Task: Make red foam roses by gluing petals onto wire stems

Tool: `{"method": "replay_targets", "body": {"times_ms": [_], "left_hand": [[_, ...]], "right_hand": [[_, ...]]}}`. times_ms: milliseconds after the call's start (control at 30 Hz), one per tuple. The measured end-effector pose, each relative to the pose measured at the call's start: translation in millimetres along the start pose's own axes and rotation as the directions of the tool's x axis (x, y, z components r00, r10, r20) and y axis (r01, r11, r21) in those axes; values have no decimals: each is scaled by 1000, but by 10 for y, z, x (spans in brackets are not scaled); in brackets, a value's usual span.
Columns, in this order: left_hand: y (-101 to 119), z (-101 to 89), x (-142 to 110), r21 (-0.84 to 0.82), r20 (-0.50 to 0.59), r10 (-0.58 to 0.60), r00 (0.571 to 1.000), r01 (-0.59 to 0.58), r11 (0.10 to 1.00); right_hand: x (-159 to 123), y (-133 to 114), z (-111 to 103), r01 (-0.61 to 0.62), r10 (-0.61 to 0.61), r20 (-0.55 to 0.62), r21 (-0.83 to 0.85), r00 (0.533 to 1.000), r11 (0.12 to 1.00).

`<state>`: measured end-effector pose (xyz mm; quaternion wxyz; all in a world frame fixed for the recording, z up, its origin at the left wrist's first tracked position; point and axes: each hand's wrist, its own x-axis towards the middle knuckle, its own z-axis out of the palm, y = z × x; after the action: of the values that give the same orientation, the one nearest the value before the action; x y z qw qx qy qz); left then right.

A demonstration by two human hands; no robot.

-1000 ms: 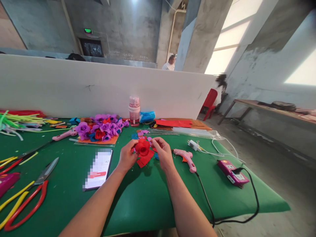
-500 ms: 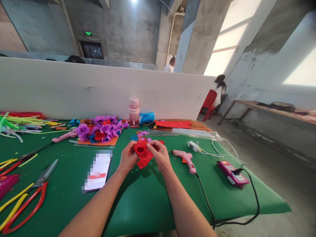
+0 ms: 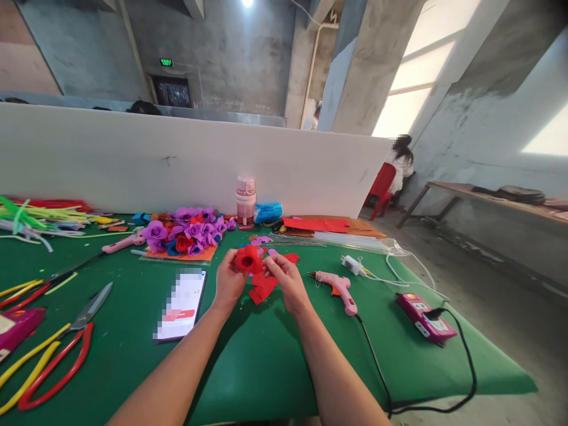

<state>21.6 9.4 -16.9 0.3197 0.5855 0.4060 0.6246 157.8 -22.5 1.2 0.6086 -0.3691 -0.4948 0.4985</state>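
Flower (image 3: pixel 247 259) in snug grip of left hand (image 3: pixel 228 287), right hand (image 3: pixel 287 283) pinched at petal edge, room toward glue gun (image 3: pixel 333 285).

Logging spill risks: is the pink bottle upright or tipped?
Upright: the pink bottle stands on the green tabletop, cap on top.

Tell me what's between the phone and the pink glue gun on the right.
Going from the phone to the pink glue gun, the head view shows the left hand with a red flower, red pieces on the table, then the right hand.
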Motion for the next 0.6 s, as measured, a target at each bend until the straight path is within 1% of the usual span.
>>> {"method": "replay_targets", "body": {"times_ms": [133,267,367,500,600], "left_hand": [[11,11,-2,35,-12,-9,1000,10,999],[33,41,-19,24,1,-39,999,39,999],[40,56,-30,21,4,-54,999,54,998],[28,61,-38,11,17,-63,998,63,998],[23,65,-42,-1,27,-69,997,69,998]], "right_hand": [[-20,23,58,17,-17,-4,-20,1000,1000],[-30,25,91,27,-27,-68,1,997,1000],[-34,42,104,26,-18,-112,72,994,997],[-36,81,116,-29,53,-112,209,992,977],[-38,85,126,-53,87,-121,262,989,964]]}}
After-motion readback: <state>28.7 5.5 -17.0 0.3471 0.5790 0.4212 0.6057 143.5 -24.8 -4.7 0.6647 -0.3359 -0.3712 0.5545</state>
